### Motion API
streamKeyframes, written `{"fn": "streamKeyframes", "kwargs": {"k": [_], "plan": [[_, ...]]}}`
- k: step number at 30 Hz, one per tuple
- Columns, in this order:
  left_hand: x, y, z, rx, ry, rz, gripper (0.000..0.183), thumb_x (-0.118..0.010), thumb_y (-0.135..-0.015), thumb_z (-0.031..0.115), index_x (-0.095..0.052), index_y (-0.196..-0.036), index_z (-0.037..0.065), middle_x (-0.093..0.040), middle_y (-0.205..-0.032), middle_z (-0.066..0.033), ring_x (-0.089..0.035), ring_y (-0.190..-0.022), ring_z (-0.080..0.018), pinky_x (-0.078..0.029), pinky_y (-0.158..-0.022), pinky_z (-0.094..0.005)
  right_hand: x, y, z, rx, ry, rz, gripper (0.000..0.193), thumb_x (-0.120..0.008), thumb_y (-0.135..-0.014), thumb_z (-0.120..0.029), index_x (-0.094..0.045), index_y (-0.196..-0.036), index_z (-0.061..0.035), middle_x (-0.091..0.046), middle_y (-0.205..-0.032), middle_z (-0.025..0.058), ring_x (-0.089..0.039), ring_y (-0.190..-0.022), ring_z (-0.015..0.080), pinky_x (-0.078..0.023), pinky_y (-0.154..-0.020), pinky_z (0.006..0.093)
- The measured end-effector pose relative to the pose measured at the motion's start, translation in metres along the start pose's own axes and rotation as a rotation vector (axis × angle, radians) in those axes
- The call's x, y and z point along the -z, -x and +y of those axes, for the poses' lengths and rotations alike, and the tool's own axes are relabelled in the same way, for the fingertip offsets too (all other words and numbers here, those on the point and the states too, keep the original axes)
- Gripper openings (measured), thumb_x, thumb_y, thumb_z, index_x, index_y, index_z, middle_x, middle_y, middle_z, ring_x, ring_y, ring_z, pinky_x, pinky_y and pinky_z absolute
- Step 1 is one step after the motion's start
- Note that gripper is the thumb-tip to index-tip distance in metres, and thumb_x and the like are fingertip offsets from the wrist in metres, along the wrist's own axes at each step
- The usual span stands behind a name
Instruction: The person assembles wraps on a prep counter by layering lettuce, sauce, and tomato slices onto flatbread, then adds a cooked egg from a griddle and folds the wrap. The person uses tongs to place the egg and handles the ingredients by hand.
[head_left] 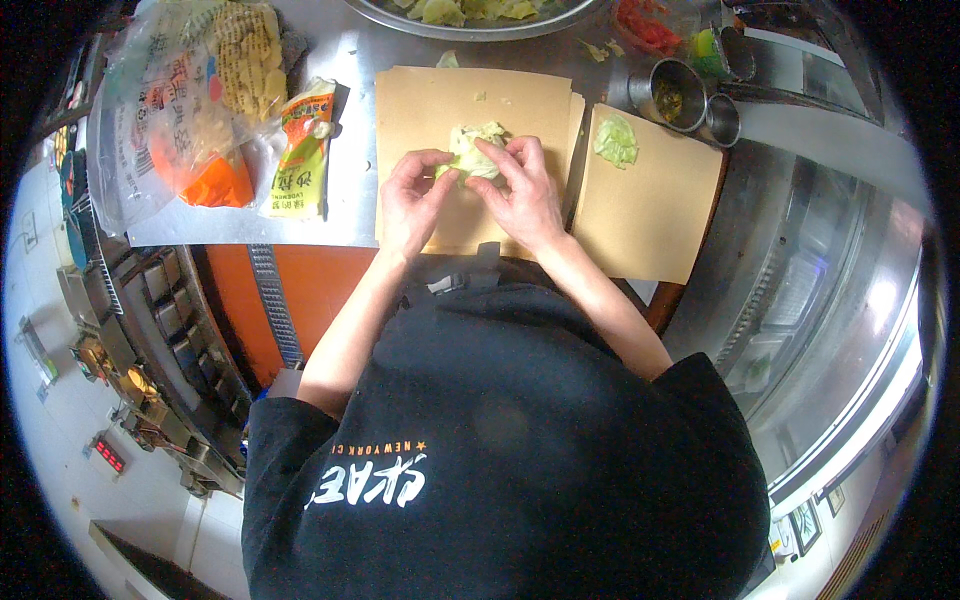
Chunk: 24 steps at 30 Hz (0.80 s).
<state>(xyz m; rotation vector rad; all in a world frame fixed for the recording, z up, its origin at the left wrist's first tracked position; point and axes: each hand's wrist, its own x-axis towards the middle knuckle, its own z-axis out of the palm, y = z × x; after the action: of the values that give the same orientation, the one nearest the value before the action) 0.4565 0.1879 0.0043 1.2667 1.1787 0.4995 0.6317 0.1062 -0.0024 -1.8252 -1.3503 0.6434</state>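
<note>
Between my two hands is a crumpled pale green lettuce leaf (470, 150), held over a stack of brown paper sheets (420, 105). My left hand (415, 195) pinches the leaf's left edge between thumb and fingers. On the other side, my right hand (525, 190) has its fingers curled over the leaf and its thumb beneath. A second lettuce leaf (615, 140) lies on a separate brown paper stack (650, 220) to the right. Behind my hands stands a large metal bowl (480, 33) with torn leaves in it, cut off by the top edge.
To the left lie a green and orange squeeze packet (305, 150) and clear plastic bags (130, 120) with yellowish and orange contents. Two metal cups (668, 97) stand at the back right, near a container of red shreds (648, 25). Leaf scraps dot the metal counter (350, 215).
</note>
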Motion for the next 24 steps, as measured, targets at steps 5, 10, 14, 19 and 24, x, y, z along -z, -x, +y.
{"fn": "streamKeyframes", "kwargs": {"k": [5, 10, 14, 19, 24], "plan": [[-0.002, -0.002, -0.007, 0.174, 0.206, 0.016, 0.022, -0.075, -0.1, 0.005, -0.07, -0.121, -0.001, -0.073, -0.106, -0.0074, -0.07, -0.092, -0.0143, -0.058, -0.087, -0.0286, -0.007, -0.003, 0.002, -0.028, 0.018, 0.051, 0.052, -0.09, -0.086, -0.018, -0.071, -0.134, -0.0076, -0.058, -0.118, 0.0099, -0.063, -0.089, 0.0196, -0.056, -0.073, 0.0313], [0.0, -0.003, -0.003, 0.254, 0.553, 0.006, 0.027, -0.072, -0.101, 0.003, -0.067, -0.127, 0.0, -0.072, -0.104, -0.0073, -0.071, -0.093, -0.0158, -0.059, -0.086, -0.0306, 0.011, -0.003, -0.02, -0.056, -0.047, 0.102, 0.053, -0.09, -0.084, -0.02, -0.07, -0.13, -0.0018, -0.062, -0.118, 0.0139, -0.065, -0.1, 0.029, -0.055, -0.083, 0.0379], [-0.009, 0.007, 0.018, 0.195, 0.711, -0.068, 0.026, -0.074, -0.099, 0.0, -0.068, -0.124, -0.001, -0.074, -0.11, -0.0086, -0.071, -0.089, -0.0139, -0.057, -0.082, -0.0272, 0.02, -0.009, -0.042, 0.018, -0.057, 0.203, 0.044, -0.088, -0.084, -0.007, -0.074, -0.126, -0.0008, -0.063, -0.107, 0.0091, -0.065, -0.087, 0.0206, -0.055, -0.073, 0.0296], [-0.01, 0.012, 0.036, 0.094, 0.445, -0.173, 0.023, -0.076, -0.097, 0.0, -0.07, -0.119, -0.003, -0.076, -0.102, -0.0088, -0.071, -0.088, -0.0139, -0.058, -0.082, -0.0281, 0.026, -0.007, -0.054, -0.058, -0.345, 0.167, 0.018, -0.076, -0.093, 0.003, -0.077, -0.111, 0.0038, -0.064, -0.092, 0.0061, -0.064, -0.075, 0.0144, -0.051, -0.064, 0.026], [0.0, 0.016, 0.038, 0.294, 0.6, -0.238, 0.018, -0.074, -0.101, 0.007, -0.07, -0.117, -0.001, -0.075, -0.094, -0.0071, -0.071, -0.081, -0.0149, -0.058, -0.078, -0.0281, 0.029, 0.0, -0.052, -0.535, -1.064, -0.036, 0.007, -0.072, -0.102, -0.003, -0.074, -0.107, 0.0013, -0.063, -0.092, 0.0005, -0.051, -0.062, 0.0053, -0.042, -0.058, 0.0226]]}}
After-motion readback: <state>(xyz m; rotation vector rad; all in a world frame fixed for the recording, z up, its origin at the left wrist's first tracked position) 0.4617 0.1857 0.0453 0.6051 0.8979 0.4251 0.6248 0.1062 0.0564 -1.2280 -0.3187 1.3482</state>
